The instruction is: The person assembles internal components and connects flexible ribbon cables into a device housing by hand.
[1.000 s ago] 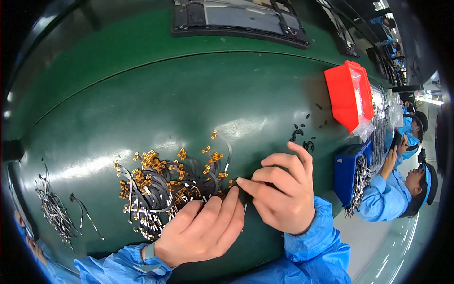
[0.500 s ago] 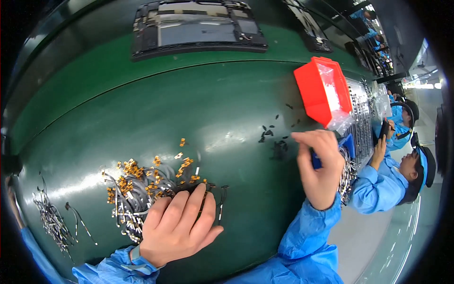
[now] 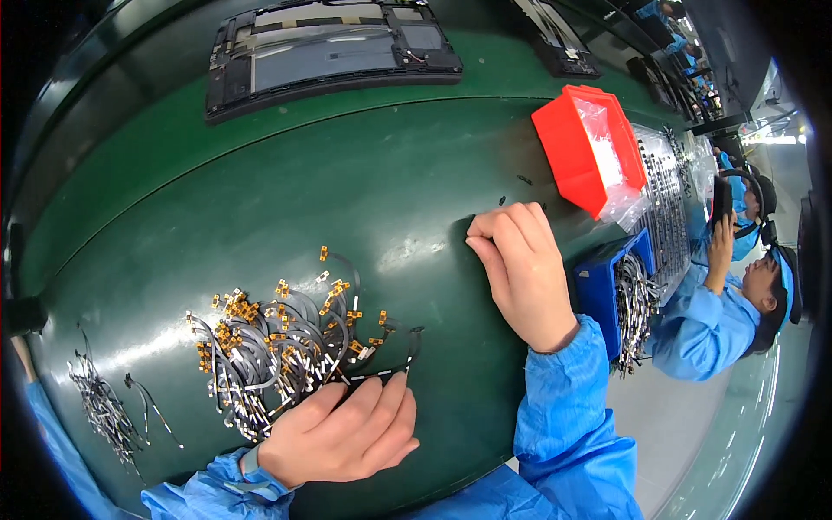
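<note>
Worktop with cables and two bare hands. The worktop (image 3: 260, 208) is green. The left hand (image 3: 347, 433) lies at the near right edge of the cable pile (image 3: 273, 355), a heap of grey cables with orange and white ends. Its fingers curl beside a black cable (image 3: 412, 350) with white bands, which extends beyond them to the right; whether they grip it cannot be told. The right hand (image 3: 527, 277) is over the worktop, right of the pile, thumb and forefinger pinched together at the tips; whether anything lies between them cannot be told. Small black parts (image 3: 524, 180) lie just beyond it. Farther right are a red bin (image 3: 563, 156) with clear plastic inside, a blue bin (image 3: 596, 299) of cables, and a clear tray (image 3: 663, 204). At far left lies a smaller cable bunch (image 3: 102, 403); at the back, a black-framed panel (image 3: 334, 61). A co-worker (image 3: 715, 316) in blue sits at right.
</note>
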`<move>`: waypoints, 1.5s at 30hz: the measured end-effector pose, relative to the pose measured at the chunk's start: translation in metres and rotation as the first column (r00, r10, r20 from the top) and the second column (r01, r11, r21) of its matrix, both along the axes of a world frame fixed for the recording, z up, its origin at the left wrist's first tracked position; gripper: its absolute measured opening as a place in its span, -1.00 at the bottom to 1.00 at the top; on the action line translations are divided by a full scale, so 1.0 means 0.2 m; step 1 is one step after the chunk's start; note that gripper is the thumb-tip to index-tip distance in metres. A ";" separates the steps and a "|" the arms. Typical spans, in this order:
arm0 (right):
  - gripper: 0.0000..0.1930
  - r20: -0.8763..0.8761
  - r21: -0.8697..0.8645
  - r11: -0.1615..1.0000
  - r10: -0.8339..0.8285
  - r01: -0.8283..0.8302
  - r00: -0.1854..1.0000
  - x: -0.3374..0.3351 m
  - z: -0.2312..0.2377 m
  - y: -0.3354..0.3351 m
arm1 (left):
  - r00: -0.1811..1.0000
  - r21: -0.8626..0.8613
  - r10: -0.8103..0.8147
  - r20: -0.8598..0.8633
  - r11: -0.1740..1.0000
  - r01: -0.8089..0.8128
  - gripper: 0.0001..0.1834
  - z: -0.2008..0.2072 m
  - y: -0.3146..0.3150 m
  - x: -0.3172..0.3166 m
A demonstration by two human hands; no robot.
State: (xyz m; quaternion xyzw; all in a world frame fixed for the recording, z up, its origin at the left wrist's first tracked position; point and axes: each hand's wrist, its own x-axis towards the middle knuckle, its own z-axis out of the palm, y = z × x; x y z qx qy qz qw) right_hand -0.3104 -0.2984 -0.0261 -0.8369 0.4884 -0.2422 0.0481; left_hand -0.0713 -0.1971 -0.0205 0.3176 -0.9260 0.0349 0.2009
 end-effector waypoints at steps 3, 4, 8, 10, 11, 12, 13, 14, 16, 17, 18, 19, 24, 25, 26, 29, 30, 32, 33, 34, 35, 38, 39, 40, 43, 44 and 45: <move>-0.83 0.006 0.080 0.992 0.097 -0.097 0.995 0.01 0.06 0.06 | 0.999 0.062 -0.024 0.029 0.998 0.022 -0.63 0.00 -0.02 0.00; -0.81 0.022 0.139 0.982 0.127 -0.128 0.992 0.01 0.09 0.10 | 0.999 0.096 -0.039 0.026 0.995 0.037 -0.60 0.00 -0.03 -0.01; -0.82 0.122 0.200 0.968 0.132 -0.155 0.984 0.04 0.07 0.11 | 0.996 0.127 -0.081 0.027 0.989 0.077 -0.54 0.00 -0.03 0.00; -0.80 0.167 0.121 0.986 0.092 -0.113 0.982 0.03 0.07 0.09 | 0.997 0.107 -0.067 0.038 0.992 0.062 -0.54 0.01 -0.02 0.01; -0.77 0.178 0.111 0.990 0.070 -0.091 0.982 0.02 0.09 0.09 | 0.999 0.094 -0.013 0.042 0.996 0.009 -0.53 0.01 -0.01 0.01; -0.79 0.180 0.116 0.992 0.031 -0.052 0.983 0.02 0.10 0.09 | 0.999 0.082 0.036 0.039 0.996 -0.039 -0.51 0.01 0.00 0.01; -0.81 0.183 0.121 0.993 -0.009 -0.014 0.983 0.01 0.11 0.10 | 0.999 0.083 0.036 0.036 0.996 -0.039 -0.51 0.01 0.00 0.01; -0.81 0.181 0.122 0.992 -0.009 -0.014 0.983 0.01 0.10 0.09 | 0.996 0.092 0.072 0.051 0.993 -0.076 -0.50 0.01 0.00 0.01; -0.80 0.175 0.159 0.980 0.095 -0.123 0.980 0.01 0.10 0.08 | 0.994 0.108 0.090 0.059 0.989 -0.096 -0.47 0.00 0.00 0.01; -0.80 0.178 0.158 0.976 0.121 -0.150 0.977 0.02 0.08 0.09 | 0.995 0.108 0.087 0.057 0.990 -0.093 -0.47 0.01 0.00 0.01; -0.80 0.165 0.148 0.975 0.139 -0.164 0.976 0.02 0.05 0.08 | 0.992 0.119 0.107 0.064 0.986 -0.114 -0.43 0.00 0.00 0.01; -0.80 0.152 0.138 0.974 0.157 -0.178 0.976 0.03 0.04 0.08 | 0.989 0.129 0.127 0.071 0.982 -0.136 -0.40 0.00 -0.01 0.01; -0.80 0.075 0.075 0.980 0.179 -0.184 0.981 0.05 0.02 0.07 | 0.990 0.207 0.121 0.078 0.969 -0.134 -0.31 0.01 -0.03 0.00; -0.80 0.032 0.050 0.980 0.194 -0.195 0.981 0.06 0.02 0.07 | 0.990 0.240 0.116 0.086 0.962 -0.134 -0.29 0.01 -0.03 0.00; -0.80 0.033 0.049 0.979 0.197 -0.198 0.980 0.07 0.02 0.07 | 0.989 0.239 0.119 0.086 0.961 -0.137 -0.29 0.02 -0.03 0.00; -0.80 0.071 0.049 0.963 0.262 -0.266 0.963 0.11 0.01 0.07 | 0.986 0.157 0.116 0.117 0.978 -0.134 -0.29 0.02 -0.02 0.01; -0.81 0.067 0.049 0.948 0.312 -0.316 0.948 0.13 0.02 0.08 | 0.991 0.127 0.056 0.121 0.989 -0.072 -0.28 0.01 -0.02 0.00; -0.80 0.067 0.061 0.921 0.380 -0.384 0.923 0.15 0.02 0.08 | 0.993 0.149 0.013 0.121 0.988 -0.032 -0.27 0.00 -0.03 0.00; -0.80 0.068 0.062 0.921 0.381 -0.386 0.922 0.16 0.01 0.08 | 0.992 0.150 0.015 0.123 0.988 -0.034 -0.27 0.00 -0.02 0.00; -0.79 0.034 0.062 0.909 0.411 -0.413 0.911 0.16 0.01 0.08 | 0.995 0.173 0.022 0.101 0.984 -0.039 -0.27 0.00 -0.02 0.00; -0.78 -0.001 0.063 0.896 0.440 -0.439 0.898 0.16 0.01 0.08 | 0.996 0.196 0.029 0.080 0.980 -0.045 -0.27 0.00 -0.02 0.00; -0.75 -0.021 0.071 0.880 0.472 -0.470 0.881 0.17 0.00 0.07 | 0.998 0.216 0.032 0.056 0.975 -0.044 -0.27 -0.01 -0.02 0.00; -0.75 -0.021 0.072 0.880 0.472 -0.469 0.881 0.17 0.00 0.06 | 0.998 0.216 0.032 0.052 0.976 -0.043 -0.27 -0.01 -0.02 0.00; -0.75 -0.029 0.075 0.877 0.477 -0.474 0.878 0.17 -0.01 0.06 | 0.998 0.217 0.032 0.052 0.975 -0.042 -0.27 -0.01 -0.02 -0.01; -0.74 -0.026 0.080 0.870 0.490 -0.486 0.872 0.17 -0.01 0.06 | 0.999 0.221 0.034 0.036 0.974 -0.041 -0.27 -0.01 -0.02 0.00; -0.74 -0.015 0.080 0.866 0.496 -0.493 0.868 0.16 -0.01 0.05 | 0.999 0.217 0.032 0.034 0.975 -0.038 -0.27 -0.01 -0.03 0.00; -0.74 -0.013 0.080 0.866 0.496 -0.494 0.868 0.16 -0.01 0.05 | 0.999 0.213 0.029 0.035 0.976 -0.036 -0.26 -0.01 -0.03 -0.01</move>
